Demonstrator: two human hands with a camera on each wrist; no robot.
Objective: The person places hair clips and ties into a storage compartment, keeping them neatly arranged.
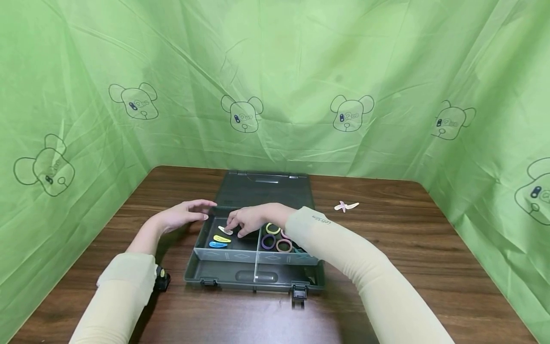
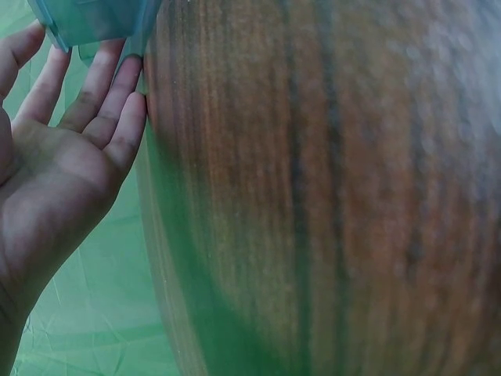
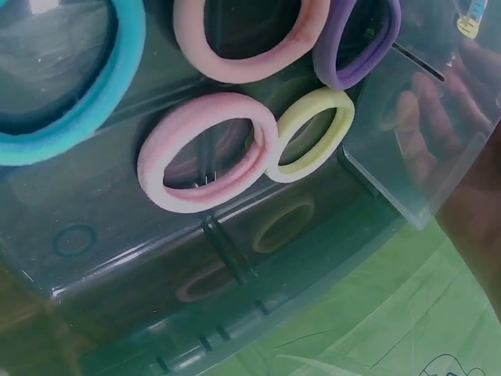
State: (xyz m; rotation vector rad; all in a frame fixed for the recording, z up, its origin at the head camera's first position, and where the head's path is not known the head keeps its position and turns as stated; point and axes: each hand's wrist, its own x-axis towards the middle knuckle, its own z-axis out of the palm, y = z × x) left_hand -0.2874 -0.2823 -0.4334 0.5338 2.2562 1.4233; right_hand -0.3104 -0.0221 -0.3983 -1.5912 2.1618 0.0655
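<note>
A dark see-through plastic box [image 1: 253, 277] lies with its lid folded back. In its left compartment a white hair clip [image 1: 223, 230] lies in a row with a yellow hair clip [image 1: 221, 239] and a blue hair clip [image 1: 218, 244]. My right hand [image 1: 249, 219] reaches in from above, its fingertips touching the white clip while the thumb stands apart from it. Beside the box's left wall is my left hand [image 1: 182, 215], fingers loosely extended; the left wrist view shows the fingertips at the box [image 2: 98, 23]. In the right wrist view, a clear divider stands before the right hand [image 3: 438, 125].
Hair ties fill the right compartment: yellow [image 3: 315, 135], pink [image 3: 207, 153], purple [image 3: 356, 39], peach [image 3: 250, 43] and turquoise [image 3: 117, 102]. A pale hair clip with a star [image 1: 343, 206] lies on the wooden table [image 1: 386, 229]. Green cloth [image 1: 296, 143] encloses the table's back and sides.
</note>
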